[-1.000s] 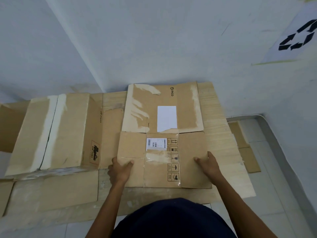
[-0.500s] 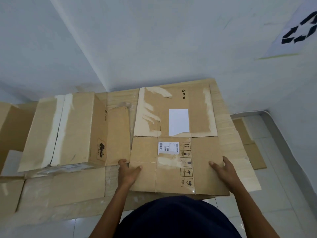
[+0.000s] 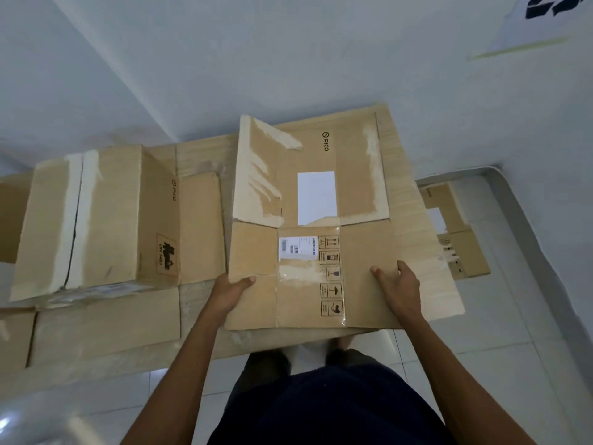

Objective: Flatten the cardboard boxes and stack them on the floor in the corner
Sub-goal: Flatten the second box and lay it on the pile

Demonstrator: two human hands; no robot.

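The flattened PICO box (image 3: 362,252) is held at its near end by both hands. The left hand (image 3: 232,292) pinches the left edge with the thumb on the top face, and the remaining fingers (image 3: 247,279) pass under the panel, where they are hidden. The right hand (image 3: 399,285) grips the right edge in the same manner, thumb on top and the other fingers curled round the edge. Both hands hold the same sheet and nothing else. The controlling relation is the long axis of the box. It runs straight away from the fingers toward the wall corner (image 3: 175,133), so nearly the whole sheet lies beyond the fingers and only a short strip lies behind them. The far end, with torn tape marks and a white label, sits over the stack of flattened cardboard (image 3: 414,232), which shows beyond the fingers on both sides of the sheet. Whether the near end rests on the stack or hangs just above it cannot be determined. The two hands sit at about equal reach, so neither is the nearer one, and the sheet lies roughly square to the person. In judgement, the step in hand is placement, and the next move calls for both hands to set the sheet down evenly and keep its axis pointed at the corner. Left of the left-hand fingers stands a taped PICO box (image 3: 102,213), not yet flattened. Right of the right-hand fingers, a separate flat cardboard piece (image 3: 462,252) lies on the floor (image 3: 500,316).
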